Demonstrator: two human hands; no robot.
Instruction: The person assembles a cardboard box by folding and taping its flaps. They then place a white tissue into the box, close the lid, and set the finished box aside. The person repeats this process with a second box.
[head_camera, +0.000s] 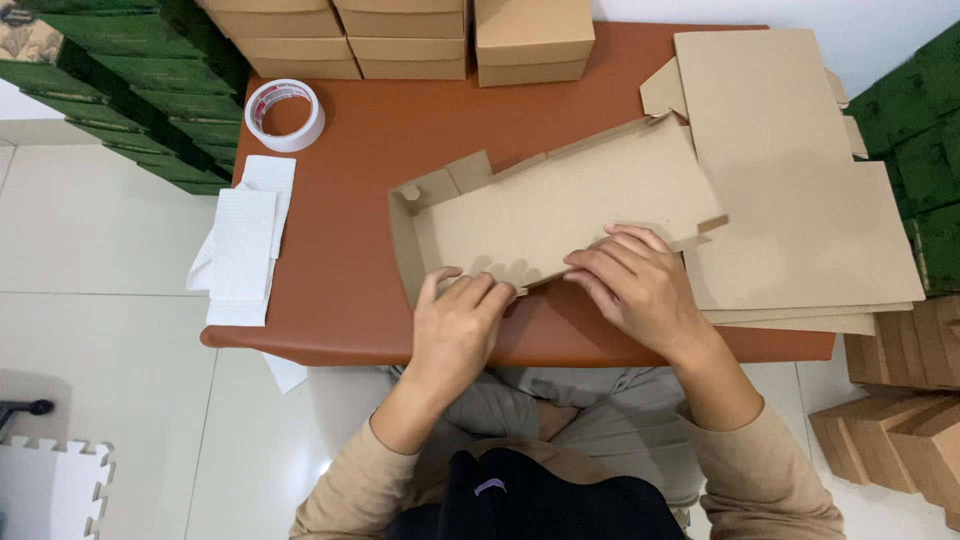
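Left hand (455, 325): fingers pressing down the near wall of the half-folded cardboard box (545, 210), at table (350, 290) centre
Right hand (635, 285): flat on the box's near edge, nothing gripped
Tape roll (285, 113): 10 o'clock
Flat cardboard blanks (800, 200): 3 o'clock

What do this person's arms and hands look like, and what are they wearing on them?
Both hands, the left hand and the right hand, are bare: no gloves, rings or watch show. Long beige sleeves cover both arms down to the forearms, pushed up from the wrists. The fingernails look short and plain.
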